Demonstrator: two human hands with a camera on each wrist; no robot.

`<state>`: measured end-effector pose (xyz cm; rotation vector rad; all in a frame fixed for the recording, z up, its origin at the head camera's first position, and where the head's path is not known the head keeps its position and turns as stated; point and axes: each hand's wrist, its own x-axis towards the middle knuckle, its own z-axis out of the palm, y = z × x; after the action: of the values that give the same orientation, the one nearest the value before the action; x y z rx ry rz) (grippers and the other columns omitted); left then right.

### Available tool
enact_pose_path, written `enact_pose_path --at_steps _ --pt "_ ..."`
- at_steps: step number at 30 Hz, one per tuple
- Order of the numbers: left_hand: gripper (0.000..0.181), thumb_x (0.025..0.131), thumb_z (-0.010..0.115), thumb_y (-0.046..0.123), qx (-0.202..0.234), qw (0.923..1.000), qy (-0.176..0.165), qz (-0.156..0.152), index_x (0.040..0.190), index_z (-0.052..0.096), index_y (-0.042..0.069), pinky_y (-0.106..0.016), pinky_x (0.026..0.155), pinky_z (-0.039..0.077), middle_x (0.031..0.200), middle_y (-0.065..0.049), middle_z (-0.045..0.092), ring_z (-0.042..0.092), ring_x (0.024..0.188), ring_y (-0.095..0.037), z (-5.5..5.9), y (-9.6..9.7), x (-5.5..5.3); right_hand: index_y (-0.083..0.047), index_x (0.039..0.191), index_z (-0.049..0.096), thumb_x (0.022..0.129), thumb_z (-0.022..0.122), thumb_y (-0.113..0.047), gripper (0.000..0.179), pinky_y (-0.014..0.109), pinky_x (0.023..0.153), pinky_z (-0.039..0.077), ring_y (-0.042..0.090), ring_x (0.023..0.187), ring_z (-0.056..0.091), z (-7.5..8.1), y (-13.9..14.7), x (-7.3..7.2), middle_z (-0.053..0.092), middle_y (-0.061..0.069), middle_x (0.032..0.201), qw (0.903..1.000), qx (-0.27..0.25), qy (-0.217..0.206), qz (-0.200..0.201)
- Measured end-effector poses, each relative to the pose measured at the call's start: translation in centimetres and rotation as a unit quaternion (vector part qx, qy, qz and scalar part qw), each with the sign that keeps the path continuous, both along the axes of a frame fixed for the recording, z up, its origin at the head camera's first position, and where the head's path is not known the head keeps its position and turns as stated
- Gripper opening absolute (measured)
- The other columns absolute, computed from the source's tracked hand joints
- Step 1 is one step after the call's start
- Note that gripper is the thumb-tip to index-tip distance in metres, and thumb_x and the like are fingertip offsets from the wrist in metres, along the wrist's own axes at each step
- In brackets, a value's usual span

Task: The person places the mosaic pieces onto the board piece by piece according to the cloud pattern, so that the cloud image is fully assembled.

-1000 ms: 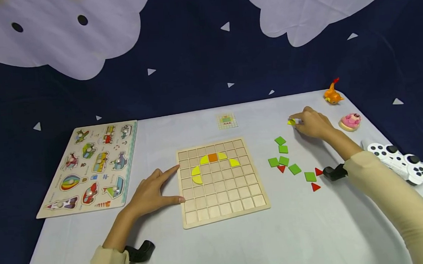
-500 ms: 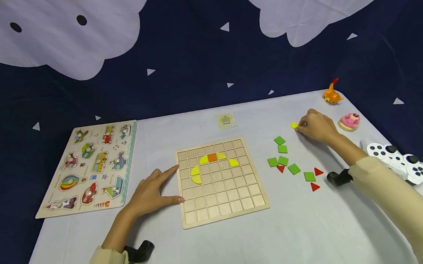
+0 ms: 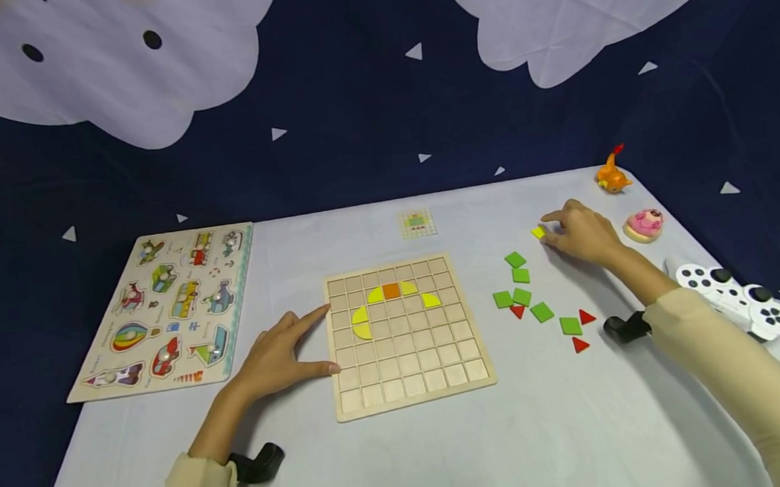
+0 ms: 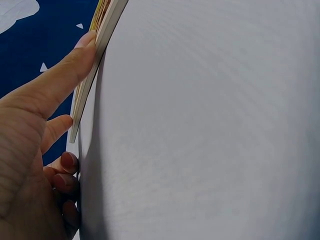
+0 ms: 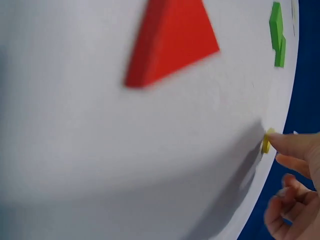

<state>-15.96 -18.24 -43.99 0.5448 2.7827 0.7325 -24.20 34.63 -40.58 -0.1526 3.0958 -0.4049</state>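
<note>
A vehicle picture puzzle (image 3: 161, 311) lies at frame left; at right sit an orange figurine (image 3: 612, 178), a pink toy (image 3: 644, 225) and a white game controller (image 3: 735, 298). A dark-blue backdrop (image 3: 354, 89) with pale clouds (image 3: 104, 67) spans the top.

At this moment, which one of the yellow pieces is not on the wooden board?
The yellow piece at the thumb of the right hand; the five other yellow pieces all lie in squares of the wooden board.
</note>
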Motion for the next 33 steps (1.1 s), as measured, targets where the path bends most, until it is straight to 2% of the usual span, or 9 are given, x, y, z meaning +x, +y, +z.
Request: enact_pose_path --at_steps 4,7,22,33 --pt "0.1 0.067 0.082 0.063 0.0 1.0 -0.001 0.0 0.152 0.042 0.026 -0.031 0.062 0.029 0.085 -0.003 0.045 0.035 0.066 -0.017 -0.1 0.0 0.0 0.0 0.128 0.065 0.09 0.069 -0.022 0.044 0.04 0.064 0.042 0.028 0.083 0.05 0.1 0.4 -0.2 0.053 0.019 0.095 0.9996 -0.001 -0.028 0.009" --pt "0.1 0.067 0.082 0.063 0.0 1.0 0.0 0.0 0.152 0.042 0.026 -0.031 0.061 0.029 0.085 -0.003 0.045 0.035 0.065 -0.017 -0.1 -0.1 0.0 -0.001 0.128 0.065 0.091 0.069 -0.023 0.044 0.039 0.064 0.041 0.028 0.083 0.049 0.0 0.5 -0.2 0.052 0.018 0.095 0.9993 -0.004 -0.035 0.008" --pt "0.1 0.067 0.083 0.061 -0.001 1.0 0.001 0.004 0.152 0.043 0.026 -0.031 0.06 0.028 0.085 -0.003 0.045 0.034 0.064 -0.017 0.0 0.0 0.0 0.007 0.117 0.068 0.088 0.071 -0.017 0.037 0.038 0.068 0.036 0.029 0.083 0.048 -0.6 0.5 -0.7 0.052 0.017 0.091 0.9989 -0.042 -0.016 0.016" --pt "0.1 0.067 0.083 0.062 -0.001 1.0 0.0 0.004 0.151 0.044 0.025 -0.031 0.061 0.028 0.085 -0.003 0.045 0.035 0.065 -0.017 0.0 0.1 -0.1 0.007 0.113 0.068 0.086 0.073 -0.023 0.041 0.038 0.066 0.034 0.029 0.081 0.047 -1.0 0.3 -0.6 0.05 0.015 0.087 0.9991 -0.038 -0.017 -0.001"
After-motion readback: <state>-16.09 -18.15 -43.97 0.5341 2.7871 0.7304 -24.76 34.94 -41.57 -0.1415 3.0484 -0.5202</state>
